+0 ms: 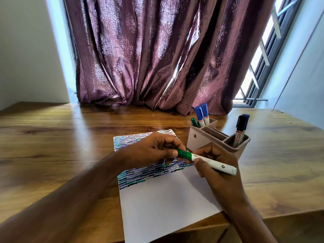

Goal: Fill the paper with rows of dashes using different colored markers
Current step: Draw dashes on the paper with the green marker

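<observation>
On wooden table [52, 137], beige plastic holder [210, 139] stands beside white half-filled paper [163, 195]; your left hand [150, 149] fingers pinch the green cap [184, 153], right hand [215, 165] grips white marker [217, 164].

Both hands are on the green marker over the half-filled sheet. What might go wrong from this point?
1. The left hand grips the cap end of the green marker above the paper; an exposed tip might blot it.
2. The right hand sits close to the holder and might bump it.
</observation>
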`<state>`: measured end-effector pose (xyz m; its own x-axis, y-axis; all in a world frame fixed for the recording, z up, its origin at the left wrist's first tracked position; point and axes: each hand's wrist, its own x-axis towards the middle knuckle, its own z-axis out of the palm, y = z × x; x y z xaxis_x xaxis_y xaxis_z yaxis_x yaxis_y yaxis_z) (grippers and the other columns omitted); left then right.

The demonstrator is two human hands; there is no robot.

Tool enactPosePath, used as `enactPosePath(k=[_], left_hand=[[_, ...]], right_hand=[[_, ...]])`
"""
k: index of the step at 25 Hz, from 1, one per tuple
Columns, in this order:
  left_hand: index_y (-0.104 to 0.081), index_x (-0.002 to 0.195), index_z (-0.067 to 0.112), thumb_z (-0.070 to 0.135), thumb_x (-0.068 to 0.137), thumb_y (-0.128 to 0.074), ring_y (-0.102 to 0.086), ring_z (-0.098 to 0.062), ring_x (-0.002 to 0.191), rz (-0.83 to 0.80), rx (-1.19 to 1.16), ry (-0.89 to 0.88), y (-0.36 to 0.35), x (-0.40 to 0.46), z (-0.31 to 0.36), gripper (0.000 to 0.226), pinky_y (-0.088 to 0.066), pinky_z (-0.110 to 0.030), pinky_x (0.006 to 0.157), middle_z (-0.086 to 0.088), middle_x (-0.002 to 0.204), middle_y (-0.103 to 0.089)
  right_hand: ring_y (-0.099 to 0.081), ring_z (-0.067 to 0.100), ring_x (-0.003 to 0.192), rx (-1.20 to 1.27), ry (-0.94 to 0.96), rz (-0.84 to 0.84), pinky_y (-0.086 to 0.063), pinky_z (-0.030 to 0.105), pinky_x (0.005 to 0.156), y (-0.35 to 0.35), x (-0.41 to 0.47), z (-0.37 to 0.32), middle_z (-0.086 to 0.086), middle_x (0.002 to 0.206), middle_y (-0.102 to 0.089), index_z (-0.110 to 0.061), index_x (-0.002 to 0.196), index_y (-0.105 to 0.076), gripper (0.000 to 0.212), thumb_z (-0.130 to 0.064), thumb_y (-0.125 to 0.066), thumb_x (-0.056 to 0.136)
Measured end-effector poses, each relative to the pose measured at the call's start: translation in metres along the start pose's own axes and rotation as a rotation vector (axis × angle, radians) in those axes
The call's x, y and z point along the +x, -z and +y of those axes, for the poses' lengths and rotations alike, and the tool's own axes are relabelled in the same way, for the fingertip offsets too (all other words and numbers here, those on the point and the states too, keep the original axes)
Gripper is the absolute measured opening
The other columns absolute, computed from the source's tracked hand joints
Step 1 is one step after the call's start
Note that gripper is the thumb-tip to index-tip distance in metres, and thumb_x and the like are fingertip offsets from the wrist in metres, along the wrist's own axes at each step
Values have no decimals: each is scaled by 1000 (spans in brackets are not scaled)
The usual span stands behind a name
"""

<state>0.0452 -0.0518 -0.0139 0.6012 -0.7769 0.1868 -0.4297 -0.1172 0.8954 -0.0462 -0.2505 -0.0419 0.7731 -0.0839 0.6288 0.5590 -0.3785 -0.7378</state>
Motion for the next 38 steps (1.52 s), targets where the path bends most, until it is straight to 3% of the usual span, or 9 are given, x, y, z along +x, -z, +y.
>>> enactPosePath(k=[3,8,19,24,28,30,32,35,38], left_hand=[[-67,110,6,4,97,-54,-58,-18,64,3,-119,-2,1,-2,-1,18,-46,-28,57,-9,87,-71],[-68,104,2,7,94,-55,-56,-17,55,31,-280,-12,-1,-1,-2,17,-49,-22,50,-10,77,-68],[-69,103,-3,12,92,-61,-61,-20,57,52,-304,-22,-4,2,-7,21,-54,-25,53,-18,79,-67],[-69,101,-4,17,89,-62,-58,-21,57,53,-328,-21,-8,5,-12,25,-52,-25,51,-18,77,-65],[-71,101,6,17,89,-62,-54,-22,60,144,-341,-32,-7,6,-19,18,-47,-24,51,-16,77,-64],[-68,102,10,17,87,-64,-60,-20,60,240,-379,-83,-5,7,-17,17,-47,-24,52,-15,81,-69],[-61,102,8,29,79,-79,-66,-23,65,321,-406,-170,0,10,-13,37,-49,-25,53,-16,87,-72],[-58,98,6,35,67,-86,-70,-28,77,424,-424,-254,9,14,-7,51,-51,-26,56,-22,95,-73],[-60,97,5,23,70,-83,-71,-29,83,498,-415,-231,11,13,-15,39,-56,-28,59,-22,95,-74]], right_hand=[[-67,9,64,29,-20,-2,-51,14,51,1,-2,4,-7,74,-74,-7,81,-72,21,-27,-72,80],[-68,6,67,79,-38,-40,-50,10,53,1,0,-2,-2,76,-74,1,80,-70,25,-23,-64,78],[-70,10,72,94,-10,-75,-54,16,56,0,1,-8,0,79,-73,2,85,-67,31,-28,-67,80],[-69,9,76,66,-54,-31,-58,18,58,0,0,-10,-14,78,-72,-21,80,-66,18,-38,-66,76],[-71,15,80,61,-99,-38,-60,24,61,1,4,-11,-3,83,-75,-12,89,-71,27,-34,-74,74],[-68,6,83,-5,-157,-166,-56,17,62,10,5,-15,-9,88,-73,-18,103,-69,37,-35,-80,72],[-63,-2,83,-198,-271,-316,-51,11,62,20,2,-17,-14,88,-69,-31,112,-61,44,-38,-80,73],[-61,1,79,-466,-256,-301,-52,14,63,31,-11,-14,-18,86,-65,-35,103,-65,27,-41,-75,78],[-64,1,80,-423,-170,-222,-56,20,69,38,-18,-7,-21,84,-69,-36,89,-71,10,-40,-73,80]])
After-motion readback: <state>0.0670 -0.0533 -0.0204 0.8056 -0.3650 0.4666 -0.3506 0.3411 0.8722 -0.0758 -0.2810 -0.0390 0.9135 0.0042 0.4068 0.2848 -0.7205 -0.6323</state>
